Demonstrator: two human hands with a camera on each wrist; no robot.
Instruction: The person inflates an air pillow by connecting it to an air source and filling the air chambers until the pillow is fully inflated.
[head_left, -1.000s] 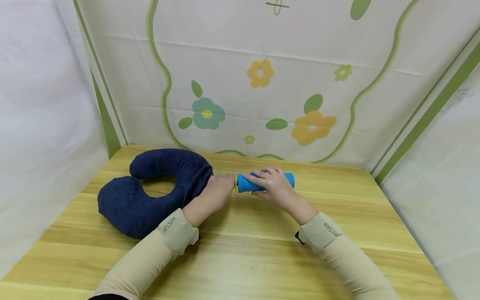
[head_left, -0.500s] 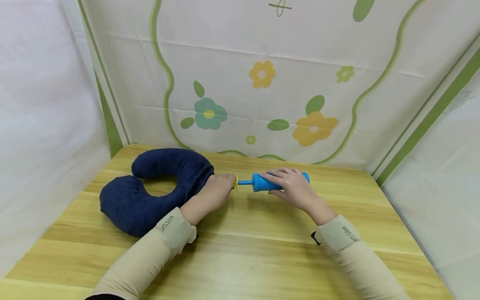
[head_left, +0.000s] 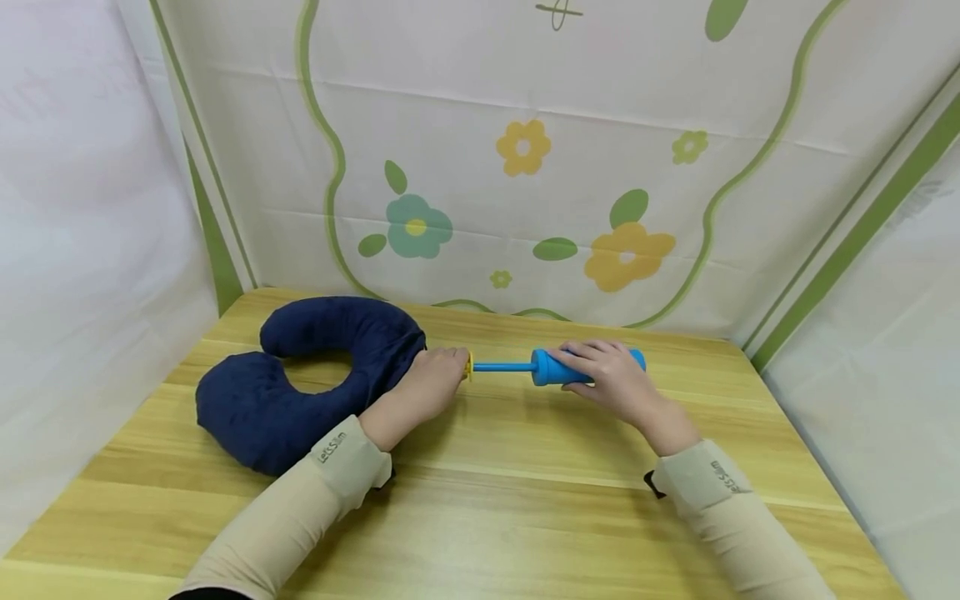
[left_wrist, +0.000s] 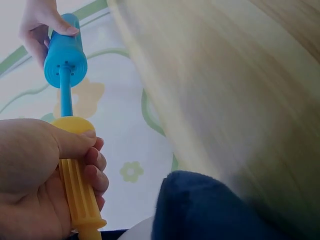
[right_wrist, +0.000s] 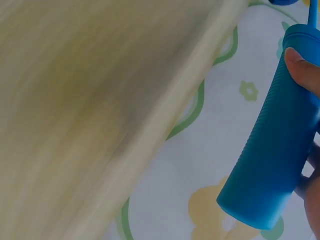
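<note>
A hand pump lies level across the two hands, with its blue barrel (head_left: 543, 367) on the right and a yellow handle (left_wrist: 82, 192) on the left. Between them a thin blue rod (head_left: 502, 367) is drawn out. My left hand (head_left: 427, 383) grips the ribbed yellow handle, thumb along its flange in the left wrist view. Wrapped round the barrel is my right hand (head_left: 611, 379), its thumb near the collar in the right wrist view. A navy U-shaped neck pillow (head_left: 255, 408) lies beside my left hand, its right side right at the knuckles. The handle's far end is hidden in the head view.
The wooden table (head_left: 480, 533) reaches back to a white curtain (head_left: 450, 108) printed with flowers and green lines. More white cloth (head_left: 90, 250) hangs at both sides.
My right hand has moved right with the blue barrel, drawing the rod out of it from nearly fully in. My left hand and the neck pillow have stayed almost in place.
</note>
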